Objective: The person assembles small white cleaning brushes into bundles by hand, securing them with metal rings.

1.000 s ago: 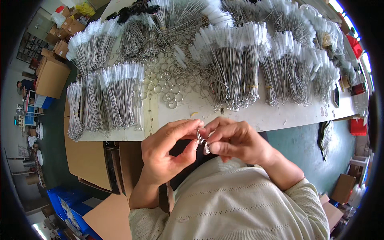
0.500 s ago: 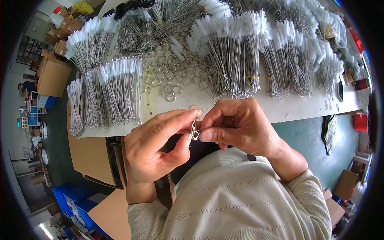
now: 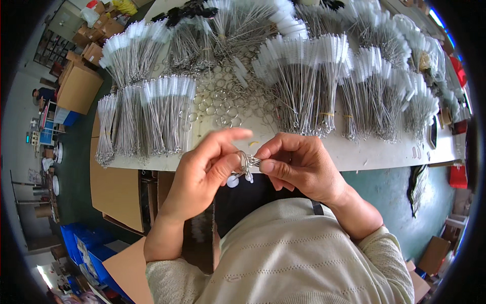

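In front of my body, both hands hold a small metal assembly. My left hand (image 3: 210,164) has its thumb bent against a thin metal ring (image 3: 243,162), and its index finger is stretched out above, blurred. Opposite it, my right hand (image 3: 301,164) pinches a small bunch of wire loop ends (image 3: 254,161) between thumb and index finger. The loops lie side by side next to the ring; whether all are threaded on it I cannot tell. Below the ring hang pale round tips (image 3: 233,181), which look like brush ends seen end-on. My right fingers partly hide the bunch.
On the white table (image 3: 205,136) lie loose metal rings (image 3: 223,109). Bundles of wire brushes with white bristles stand left (image 3: 167,116) and right (image 3: 304,83). A cardboard box (image 3: 119,195) sits below the table's left edge, near blue bins (image 3: 83,248). Another person (image 3: 43,95) is far left.
My left index finger has lifted off the ring and straightened. The bunch of loops beside the ring and the pale tips below now show. The whole view has shifted slightly.
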Demonstrator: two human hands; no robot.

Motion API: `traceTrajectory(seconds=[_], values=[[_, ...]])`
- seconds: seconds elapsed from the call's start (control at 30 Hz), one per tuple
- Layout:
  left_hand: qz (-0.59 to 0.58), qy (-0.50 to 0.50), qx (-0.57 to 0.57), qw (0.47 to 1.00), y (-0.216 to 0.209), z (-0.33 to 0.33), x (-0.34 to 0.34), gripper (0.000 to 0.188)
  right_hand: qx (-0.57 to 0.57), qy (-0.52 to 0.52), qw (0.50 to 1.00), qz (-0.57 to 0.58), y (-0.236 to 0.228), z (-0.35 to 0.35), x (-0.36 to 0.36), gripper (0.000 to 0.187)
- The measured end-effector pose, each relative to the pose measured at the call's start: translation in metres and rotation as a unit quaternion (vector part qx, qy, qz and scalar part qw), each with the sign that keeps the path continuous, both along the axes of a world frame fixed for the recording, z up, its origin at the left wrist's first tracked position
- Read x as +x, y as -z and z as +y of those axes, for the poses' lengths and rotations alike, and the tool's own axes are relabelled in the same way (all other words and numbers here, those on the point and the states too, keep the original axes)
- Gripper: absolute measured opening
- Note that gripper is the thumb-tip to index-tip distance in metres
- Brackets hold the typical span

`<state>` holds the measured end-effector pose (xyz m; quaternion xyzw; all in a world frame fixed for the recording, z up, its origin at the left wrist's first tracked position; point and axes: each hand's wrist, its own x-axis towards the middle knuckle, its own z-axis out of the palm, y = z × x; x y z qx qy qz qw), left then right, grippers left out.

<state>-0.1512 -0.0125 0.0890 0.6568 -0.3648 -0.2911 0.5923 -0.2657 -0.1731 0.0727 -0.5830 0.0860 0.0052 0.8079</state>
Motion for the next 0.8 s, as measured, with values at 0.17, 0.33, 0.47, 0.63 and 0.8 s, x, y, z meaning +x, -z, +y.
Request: traceTrajectory(seconds=[0.17, 0.33, 0.47, 0.63, 0.8], values=[[0.146, -0.001, -0.062, 0.987, 0.006, 0.019, 0.009, 0.014, 0.004, -0.031, 0.999, -0.014, -0.003, 0.012, 0.009, 0.016], [0.035, -0.011, 0.095, 0.995, -0.019, 0.034, 0.004, 0.017, 0.001, -0.042, 0.999, -0.026, 0.000, 0.022, 0.016, 0.015], [0.007, -0.094, -0.091, 0.991, -0.007, 0.039, 0.003, 0.019, 0.009, -0.036, 0.997, -0.063, -0.002, 0.041, 0.023, 0.012], [0.159, -0.160, -0.206, 0.952, -0.002, 0.040, -0.008, 0.019, 0.041, -0.014, 0.988, -0.150, 0.020, 0.071, 0.041, 0.012], [0.126, -0.212, -0.173, 0.954, -0.012, 0.072, -0.005, 0.018, -0.108, -0.017, 0.989, -0.102, 0.044, 0.077, 0.055, 0.014]])
